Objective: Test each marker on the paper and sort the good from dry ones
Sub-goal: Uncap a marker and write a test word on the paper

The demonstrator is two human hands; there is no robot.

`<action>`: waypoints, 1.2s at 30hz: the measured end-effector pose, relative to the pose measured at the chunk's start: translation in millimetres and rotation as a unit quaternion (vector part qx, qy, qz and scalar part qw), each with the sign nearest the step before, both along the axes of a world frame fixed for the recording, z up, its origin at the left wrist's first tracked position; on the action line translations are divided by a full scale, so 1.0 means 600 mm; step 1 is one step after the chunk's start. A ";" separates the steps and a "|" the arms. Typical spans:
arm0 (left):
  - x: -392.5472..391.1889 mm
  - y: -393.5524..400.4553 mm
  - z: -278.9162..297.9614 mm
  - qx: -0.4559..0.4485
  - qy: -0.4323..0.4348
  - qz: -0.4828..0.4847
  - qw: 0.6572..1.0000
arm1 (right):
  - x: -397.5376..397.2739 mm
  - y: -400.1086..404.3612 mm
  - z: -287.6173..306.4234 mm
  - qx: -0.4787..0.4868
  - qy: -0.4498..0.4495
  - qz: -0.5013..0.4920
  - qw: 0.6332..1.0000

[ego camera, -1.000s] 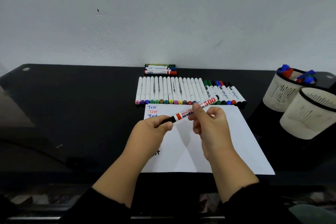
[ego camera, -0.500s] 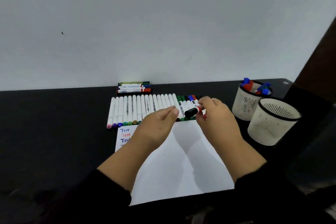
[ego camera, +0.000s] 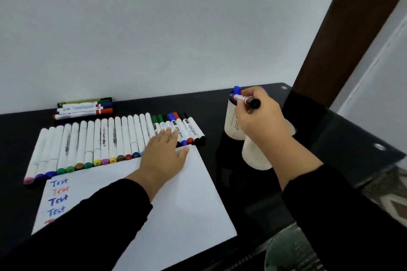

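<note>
Right hand (ego camera: 261,121) gripped a black-capped marker (ego camera: 246,100), fingers curled round its barrel, at about 2 o'clock on the worktop (ego camera: 343,138), directly over the far cup (ego camera: 233,125); that cup already held blue-capped markers (ego camera: 237,90); near cup (ego camera: 253,156) stood just in front, mostly hidden by the wrist. Step in hand looked like dropping the tested marker into the far cup; best done by tipping it upright over the rim, then releasing, so it would not snag the markers inside or fall into the near cup. Left hand (ego camera: 164,156) lay flat, fingers straight, on the marker row (ego camera: 110,141) at 12 o'clock above the paper (ego camera: 187,200); "Test" lines (ego camera: 57,196) sat at its 9 o'clock edge.
</note>
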State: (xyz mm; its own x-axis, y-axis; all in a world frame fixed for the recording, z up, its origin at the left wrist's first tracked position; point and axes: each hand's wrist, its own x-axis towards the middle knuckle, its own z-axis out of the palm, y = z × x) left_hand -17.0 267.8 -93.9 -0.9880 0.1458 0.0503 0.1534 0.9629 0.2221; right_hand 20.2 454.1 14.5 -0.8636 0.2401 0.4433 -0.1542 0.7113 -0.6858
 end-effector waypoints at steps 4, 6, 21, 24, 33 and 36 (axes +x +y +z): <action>-0.001 0.003 -0.010 -0.009 0.009 0.004 1.000 | -0.013 0.026 0.014 0.015 -0.016 -0.016 1.000; 0.000 0.002 -0.011 0.001 0.013 0.006 1.000 | -0.026 0.032 0.017 0.030 -0.040 -0.026 0.998; -0.001 0.004 -0.009 -0.003 0.001 0.009 1.000 | -0.117 0.047 0.054 0.149 -0.175 -0.041 0.972; -0.003 0.004 -0.008 -0.003 0.001 0.009 1.000 | -0.125 0.047 0.055 0.154 -0.206 -0.032 0.966; -0.002 0.004 -0.008 0.000 0.000 0.010 1.000 | -0.124 0.053 0.039 0.153 -0.182 0.007 0.971; 0.001 0.004 -0.007 -0.001 0.001 0.011 1.000 | -0.121 0.055 0.035 0.137 -0.167 0.028 0.976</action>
State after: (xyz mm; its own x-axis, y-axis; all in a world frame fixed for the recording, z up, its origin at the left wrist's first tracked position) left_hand -16.1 270.4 -97.9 -0.9909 0.1239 0.0518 0.1324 0.9665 0.2200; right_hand -52.5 487.1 35.2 -0.9792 0.1008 0.1762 0.0017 0.8722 -0.4892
